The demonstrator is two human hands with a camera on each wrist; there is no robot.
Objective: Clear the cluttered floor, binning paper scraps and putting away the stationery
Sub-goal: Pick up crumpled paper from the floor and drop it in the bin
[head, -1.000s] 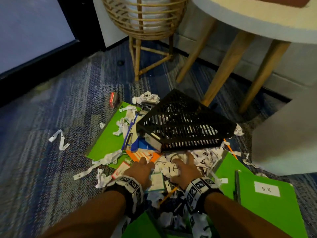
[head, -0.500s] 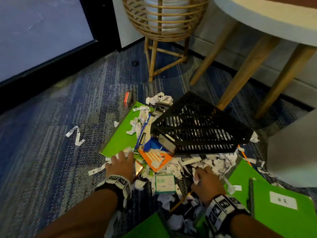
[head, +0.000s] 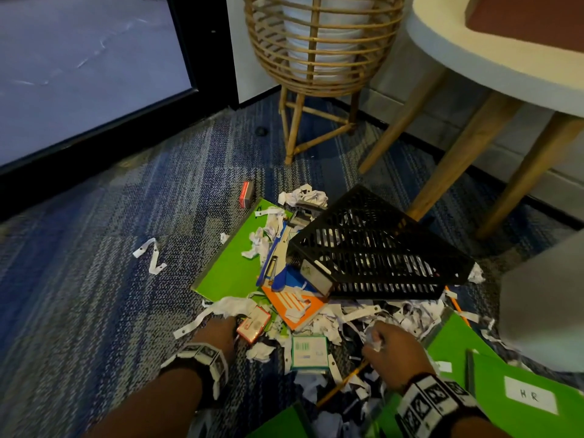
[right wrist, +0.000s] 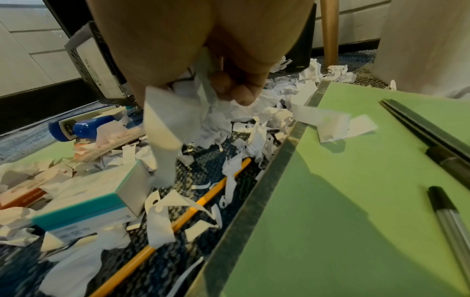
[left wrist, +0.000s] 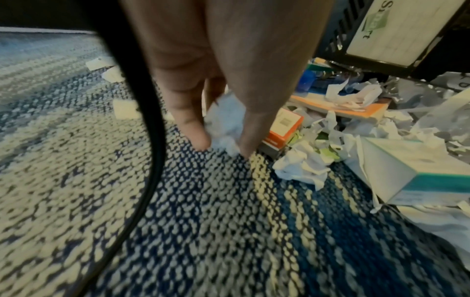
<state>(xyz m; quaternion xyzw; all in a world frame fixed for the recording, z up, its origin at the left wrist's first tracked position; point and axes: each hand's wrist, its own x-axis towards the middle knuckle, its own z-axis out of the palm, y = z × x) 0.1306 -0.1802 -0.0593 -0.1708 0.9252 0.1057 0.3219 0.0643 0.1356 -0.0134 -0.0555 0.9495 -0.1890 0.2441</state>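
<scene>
- Your left hand (left wrist: 216,84) is down at the carpet at lower centre-left of the head view, thumb and fingers (left wrist: 195,138) pinching a crumpled white paper scrap (left wrist: 225,128). The small orange-and-white cardboard box (head: 253,324) lies touching it, so a broad scoop could drag stationery into the rubbish.
- Your right hand (head: 393,346), lower centre-right, is curled round a bunch of torn white paper strips (right wrist: 165,124). One strip dangles loose below the fist and may drop as you lift.
- The yellow wooden pencil (right wrist: 178,207) runs diagonally among the shreds under that hand, beside the teal-and-white box (right wrist: 94,203). Raking up scraps blind could catch either one.
- The black slatted plastic bin (head: 376,251) lies tipped on its side at centre frame, resting on the blue stapler (right wrist: 81,128) and the orange notebook (head: 294,306). Throw paper in as it lies and it probably spills back out; lift it carelessly and the items below may scatter.
- Two pens (right wrist: 452,219) lie on the green folder (right wrist: 356,180) at right; tilt that folder and they likely roll off.
</scene>
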